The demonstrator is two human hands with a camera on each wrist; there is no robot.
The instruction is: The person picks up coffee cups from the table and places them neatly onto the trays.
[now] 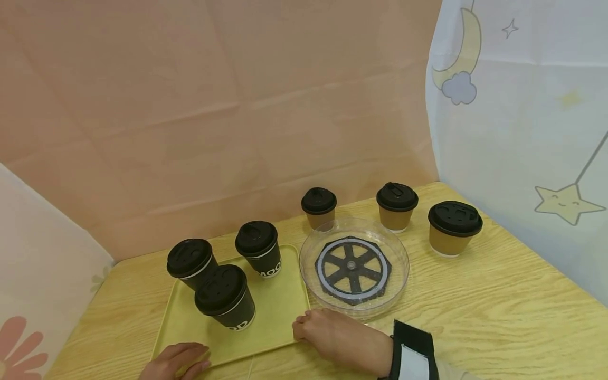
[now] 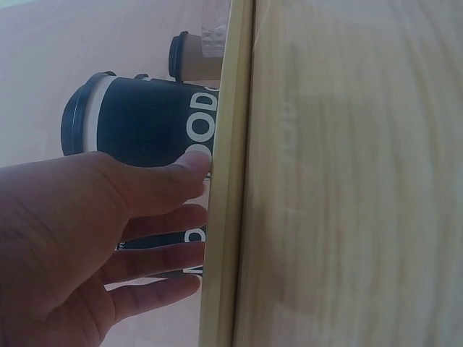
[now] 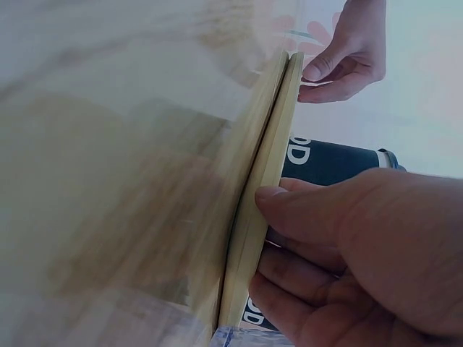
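Observation:
A yellow tray (image 1: 275, 322) lies on the wooden table, carrying three black paper cups with black lids: a left one (image 1: 191, 261), a front one (image 1: 228, 298) and a back right one (image 1: 260, 248). At the tray's front left corner, my left hand (image 1: 174, 361) touches the rim with fairly straight fingers; they stand apart in the left wrist view. My right hand (image 1: 328, 335) holds the rim by the front right corner, its fingers bent. In the right wrist view the thumb (image 3: 304, 210) lies on the rim, and the other fingertips are partly hidden.
Right of the tray stands a clear round dish (image 1: 401, 274) with a dark spoked wheel pattern. Behind it are two brown cups with black lids, a small one (image 1: 319, 206) and a larger one (image 1: 396, 206). A wide brown cup (image 1: 453, 227) stands farther right. Fabric walls (image 1: 237, 105) border the table.

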